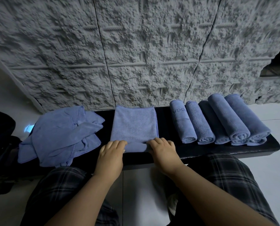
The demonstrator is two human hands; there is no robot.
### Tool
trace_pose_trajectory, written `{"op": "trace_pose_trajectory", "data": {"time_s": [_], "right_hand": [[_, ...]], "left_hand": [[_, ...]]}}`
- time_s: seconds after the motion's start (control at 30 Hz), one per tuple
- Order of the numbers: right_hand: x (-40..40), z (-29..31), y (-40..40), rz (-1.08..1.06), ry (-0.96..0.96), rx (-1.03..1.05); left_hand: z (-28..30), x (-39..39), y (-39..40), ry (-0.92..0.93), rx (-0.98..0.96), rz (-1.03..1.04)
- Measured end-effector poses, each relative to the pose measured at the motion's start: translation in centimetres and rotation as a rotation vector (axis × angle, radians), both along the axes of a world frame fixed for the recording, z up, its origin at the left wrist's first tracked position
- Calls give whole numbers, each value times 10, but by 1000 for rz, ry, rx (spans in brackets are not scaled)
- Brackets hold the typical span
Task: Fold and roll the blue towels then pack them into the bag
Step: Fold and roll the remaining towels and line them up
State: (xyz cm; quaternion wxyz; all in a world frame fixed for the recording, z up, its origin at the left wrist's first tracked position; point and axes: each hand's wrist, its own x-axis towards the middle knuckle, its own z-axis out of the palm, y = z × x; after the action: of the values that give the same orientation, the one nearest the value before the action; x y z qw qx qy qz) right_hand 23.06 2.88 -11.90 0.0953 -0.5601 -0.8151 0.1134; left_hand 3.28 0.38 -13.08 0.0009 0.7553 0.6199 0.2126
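Note:
A folded blue towel [134,124] lies flat on the middle of the black bench [266,148], its near edge turned up into a short roll. My left hand [111,150] grips the left end of that roll with curled fingers. My right hand [162,148] grips the right end the same way. Several rolled blue towels [217,123] lie side by side and stacked on the bench's right part. A loose heap of unfolded blue towels [61,136] covers the bench's left end and hangs over its front edge.
A rough grey textured wall [136,54] rises just behind the bench. A dark bag-like shape [0,128] sits on the floor at the far left. My knees in plaid shorts [230,175] are close under the bench's front edge. Pale floor shows to the right.

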Motion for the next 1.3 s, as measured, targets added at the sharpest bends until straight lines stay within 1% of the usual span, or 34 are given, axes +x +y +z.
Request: {"op": "trace_pose_trajectory", "data": {"time_s": [0.07, 0.1, 0.13, 0.23, 0.33, 0.43, 0.53, 0.6, 0.67, 0.7, 0.83, 1.03, 1.13, 1.3], "right_hand": [[2, 8, 0, -70, 157, -190], [3, 12, -1, -81, 211, -242], [4, 14, -2, -70, 227, -263], [3, 20, -4, -81, 189, -331], [0, 16, -3, -200, 170, -349], [-2, 15, -5, -255, 85, -274], [-2, 12, -8, -264, 16, -174], [-4, 11, -9, -242, 41, -48], [-4, 8, -10, -166, 93, 89], [-6, 7, -11, -124, 116, 114], [-16, 6, -18, -27, 47, 158], [-12, 0, -15, -24, 83, 193], [-11, -3, -14, -24, 68, 196], [-8, -3, -10, -7, -1, 222]], "left_hand": [[-1, -1, -2, 21, -34, 10], [2, -1, -4, 36, -78, 20], [6, 0, -4, 51, -124, 29], [12, -2, 0, 107, -236, 45], [18, 0, -3, 83, -180, 55], [11, -4, -3, 21, -13, 67], [11, -4, -2, 62, 54, 14], [9, -1, -5, 88, 64, -20], [5, 3, -7, 90, 73, -19], [4, 4, -8, 91, 71, -18], [3, 3, -10, 77, 67, -14], [2, 4, -10, 93, -14, 3], [2, 3, -8, 80, -43, 11], [2, 0, -1, 7, -88, 20]]}}
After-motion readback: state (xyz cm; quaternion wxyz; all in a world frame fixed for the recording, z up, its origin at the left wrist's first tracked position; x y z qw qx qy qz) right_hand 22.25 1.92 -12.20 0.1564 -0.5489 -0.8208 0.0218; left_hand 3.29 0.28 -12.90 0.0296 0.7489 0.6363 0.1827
